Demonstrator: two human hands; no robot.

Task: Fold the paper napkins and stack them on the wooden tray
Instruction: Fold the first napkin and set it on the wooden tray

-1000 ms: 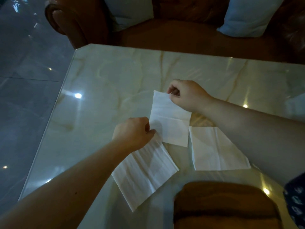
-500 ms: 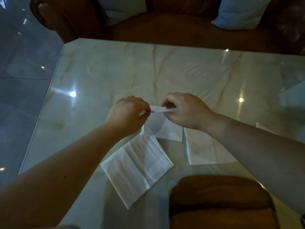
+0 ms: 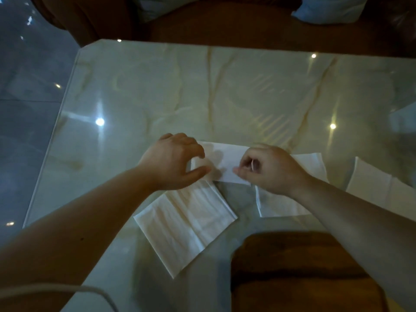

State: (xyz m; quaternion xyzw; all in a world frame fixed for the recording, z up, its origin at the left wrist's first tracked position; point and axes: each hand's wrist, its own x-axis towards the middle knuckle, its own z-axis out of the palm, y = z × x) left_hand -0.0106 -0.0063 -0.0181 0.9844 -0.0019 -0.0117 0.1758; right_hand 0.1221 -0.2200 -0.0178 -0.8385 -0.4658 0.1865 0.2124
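A white paper napkin (image 3: 225,162), folded into a narrow strip, lies on the marble table (image 3: 202,91) between my hands. My left hand (image 3: 173,161) rests on its left end with thumb and fingers spread around it. My right hand (image 3: 267,168) pinches its right end. A larger unfolded napkin (image 3: 186,221) lies below my left hand. Another napkin (image 3: 290,199) sits partly under my right forearm, and a third (image 3: 378,185) shows at the right edge. The wooden tray (image 3: 299,273) is at the near edge, with nothing seen on it.
A brown leather sofa (image 3: 225,21) with pale cushions (image 3: 328,7) stands beyond the table's far edge. Grey tiled floor (image 3: 27,97) lies to the left. A pale cord (image 3: 67,289) crosses the bottom left corner.
The napkin held upright a second ago has been folded over and laid down flat as a strip. Both hands have moved down onto its ends.
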